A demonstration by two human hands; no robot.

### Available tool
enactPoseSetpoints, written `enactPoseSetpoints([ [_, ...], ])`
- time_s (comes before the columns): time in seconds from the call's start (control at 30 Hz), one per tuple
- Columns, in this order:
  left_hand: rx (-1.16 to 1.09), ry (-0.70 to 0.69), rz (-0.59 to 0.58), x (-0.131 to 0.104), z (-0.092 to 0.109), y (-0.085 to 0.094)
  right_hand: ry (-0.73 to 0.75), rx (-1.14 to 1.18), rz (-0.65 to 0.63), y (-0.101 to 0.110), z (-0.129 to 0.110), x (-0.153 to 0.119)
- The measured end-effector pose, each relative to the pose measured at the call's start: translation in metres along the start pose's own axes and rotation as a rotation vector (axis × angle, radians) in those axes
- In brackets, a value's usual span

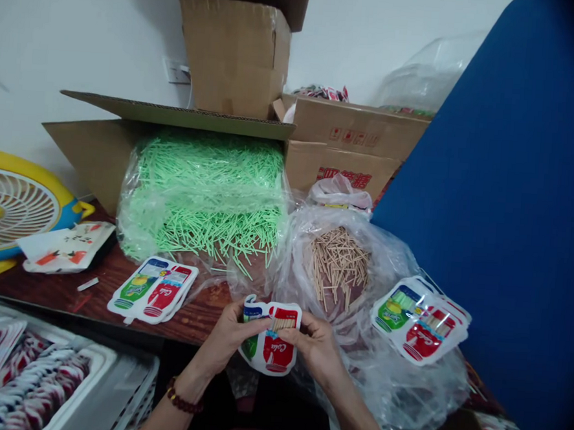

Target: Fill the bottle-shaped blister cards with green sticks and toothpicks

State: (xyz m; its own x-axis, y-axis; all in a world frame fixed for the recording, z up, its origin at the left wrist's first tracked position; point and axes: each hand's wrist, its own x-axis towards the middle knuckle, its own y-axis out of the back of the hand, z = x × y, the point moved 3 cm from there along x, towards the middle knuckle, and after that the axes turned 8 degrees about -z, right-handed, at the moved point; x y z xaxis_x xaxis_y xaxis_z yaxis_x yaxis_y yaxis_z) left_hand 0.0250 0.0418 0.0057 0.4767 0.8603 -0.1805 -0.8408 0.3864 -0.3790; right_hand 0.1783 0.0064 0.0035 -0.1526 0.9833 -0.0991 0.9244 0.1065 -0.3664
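Between my two hands is a printed packet (278, 356) with a red cola half and a green half, held above the table's front edge. Tan sticks show in its red half. My left hand (231, 336) is closed on the green side, its thumb lying across the front. My right hand (316, 346) pinches the red side, thumb over the front. Beyond them, tan sticks (341, 264) lie in an opened clear plastic bag. Light green sticks (220, 191) spill from a larger bag in a carton. Flat packets (153, 290) lie at left; filled packets (420, 320) are stacked at right.
A yellow and blue fan (15, 208) and an orange-printed pouch (73, 247) stand at left. Below them, a white crate (97, 365) holds rows of packets. Cartons (233, 56) rise behind. A blue panel (482, 207) borders the right side, near crumpled plastic (412, 398).
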Motion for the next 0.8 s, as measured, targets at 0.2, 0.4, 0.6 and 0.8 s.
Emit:
enactPoseSetpoints([
  [0.2, 0.049, 0.006, -0.084, -0.003, 0.006, -0.011, 0.03, -0.014, -0.009, 0.0, -0.001, -0.003],
  [0.4, 0.19, -0.044, -0.078, -0.002, 0.009, -0.012, 0.046, -0.221, 0.012, 0.004, -0.013, -0.009],
  [0.6, 0.611, -0.296, -0.085, -0.002, 0.011, -0.024, 0.271, -0.446, 0.034, 0.024, -0.045, -0.026],
  [0.8, 0.676, -0.318, -0.17, 0.01, -0.006, -0.045, 0.435, -0.754, 0.133, 0.053, -0.077, -0.057],
])
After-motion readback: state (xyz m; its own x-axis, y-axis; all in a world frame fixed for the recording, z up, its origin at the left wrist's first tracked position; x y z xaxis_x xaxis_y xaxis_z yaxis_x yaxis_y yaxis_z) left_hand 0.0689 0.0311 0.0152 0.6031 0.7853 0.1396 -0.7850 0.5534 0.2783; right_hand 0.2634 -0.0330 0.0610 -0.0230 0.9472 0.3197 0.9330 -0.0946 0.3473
